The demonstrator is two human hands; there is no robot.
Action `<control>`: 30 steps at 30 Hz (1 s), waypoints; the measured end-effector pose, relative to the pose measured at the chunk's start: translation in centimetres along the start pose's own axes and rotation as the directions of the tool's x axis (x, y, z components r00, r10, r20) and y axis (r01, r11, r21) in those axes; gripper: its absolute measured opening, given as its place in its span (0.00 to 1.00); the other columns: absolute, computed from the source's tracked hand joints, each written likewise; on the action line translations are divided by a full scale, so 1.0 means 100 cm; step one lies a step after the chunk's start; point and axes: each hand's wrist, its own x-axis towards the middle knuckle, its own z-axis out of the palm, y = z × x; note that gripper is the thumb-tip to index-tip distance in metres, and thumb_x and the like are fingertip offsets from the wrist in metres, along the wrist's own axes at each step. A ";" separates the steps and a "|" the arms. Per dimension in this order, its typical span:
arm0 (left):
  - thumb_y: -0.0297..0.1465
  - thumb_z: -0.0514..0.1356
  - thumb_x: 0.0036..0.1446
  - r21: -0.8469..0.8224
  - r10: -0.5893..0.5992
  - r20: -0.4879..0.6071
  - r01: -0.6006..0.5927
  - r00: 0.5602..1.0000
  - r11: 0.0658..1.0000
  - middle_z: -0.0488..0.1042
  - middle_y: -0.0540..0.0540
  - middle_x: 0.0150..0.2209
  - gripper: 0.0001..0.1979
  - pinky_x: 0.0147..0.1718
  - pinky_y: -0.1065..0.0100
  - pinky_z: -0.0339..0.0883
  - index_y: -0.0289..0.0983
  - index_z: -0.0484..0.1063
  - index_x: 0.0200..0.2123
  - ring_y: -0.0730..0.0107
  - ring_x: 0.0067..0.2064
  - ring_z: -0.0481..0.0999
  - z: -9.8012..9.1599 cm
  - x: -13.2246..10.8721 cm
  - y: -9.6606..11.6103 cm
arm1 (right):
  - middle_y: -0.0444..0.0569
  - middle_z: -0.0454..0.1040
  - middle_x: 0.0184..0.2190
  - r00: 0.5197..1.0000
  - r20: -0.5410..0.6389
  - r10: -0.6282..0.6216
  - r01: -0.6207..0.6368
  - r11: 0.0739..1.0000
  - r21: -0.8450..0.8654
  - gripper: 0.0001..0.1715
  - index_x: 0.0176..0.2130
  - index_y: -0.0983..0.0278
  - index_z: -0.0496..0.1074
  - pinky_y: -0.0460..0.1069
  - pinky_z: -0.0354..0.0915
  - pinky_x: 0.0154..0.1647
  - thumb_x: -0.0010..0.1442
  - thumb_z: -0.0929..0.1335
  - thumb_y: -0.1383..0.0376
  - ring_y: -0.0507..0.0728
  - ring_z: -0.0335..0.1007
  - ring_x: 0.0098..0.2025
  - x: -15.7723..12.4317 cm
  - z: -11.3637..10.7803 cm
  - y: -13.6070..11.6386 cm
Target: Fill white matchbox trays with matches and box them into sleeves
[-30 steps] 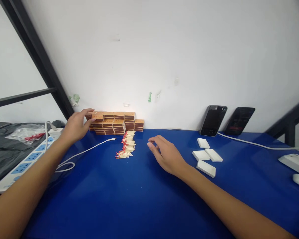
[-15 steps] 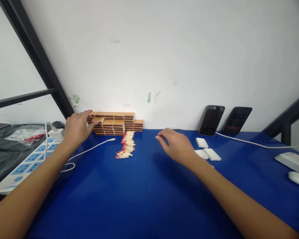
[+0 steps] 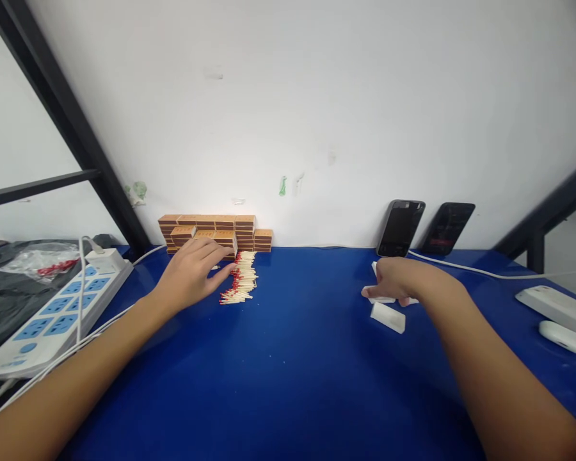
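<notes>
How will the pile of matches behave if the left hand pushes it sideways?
The pile of matches is many thin loose sticks, so it would probably scatter rather than move as one. The sticks look very light and the blue table looks smooth, so they likely slide easily under the left hand.

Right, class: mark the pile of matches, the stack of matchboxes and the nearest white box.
pile of matches [image 3: 242,285]: head view, middle of sticks
stack of matchboxes [image 3: 225,223]: head view, top row
nearest white box [image 3: 388,317]: head view, top face
</notes>
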 end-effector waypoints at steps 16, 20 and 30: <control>0.43 0.69 0.60 -0.313 0.166 0.006 -0.156 0.986 0.937 0.81 0.41 0.42 0.22 0.44 0.56 0.74 0.39 0.76 0.53 0.56 0.43 0.80 0.005 -0.003 0.063 | 0.46 0.77 0.29 0.727 -0.529 -0.438 0.652 0.683 0.331 0.23 0.49 0.59 0.71 0.52 0.61 0.33 0.63 0.69 0.46 0.61 0.74 0.35 -0.061 0.053 -0.127; 0.33 0.65 0.61 -0.405 0.123 0.100 -0.073 0.987 0.911 0.79 0.45 0.35 0.07 0.39 0.59 0.72 0.39 0.78 0.42 0.62 0.37 0.78 0.007 -0.003 0.071 | 0.46 0.78 0.31 0.750 -0.476 -0.458 0.642 0.678 0.358 0.22 0.49 0.59 0.71 0.52 0.60 0.34 0.64 0.69 0.47 0.60 0.73 0.34 -0.072 0.065 -0.140; 0.41 0.66 0.61 -0.174 -0.239 -0.114 0.218 0.964 0.960 0.82 0.44 0.39 0.13 0.43 0.59 0.71 0.40 0.80 0.45 0.59 0.41 0.79 -0.002 -0.002 -0.015 | 0.45 0.76 0.36 0.609 -0.532 -0.588 0.789 0.514 0.336 0.05 0.39 0.61 0.77 0.50 0.62 0.38 0.64 0.71 0.62 0.52 0.68 0.33 -0.027 0.069 -0.148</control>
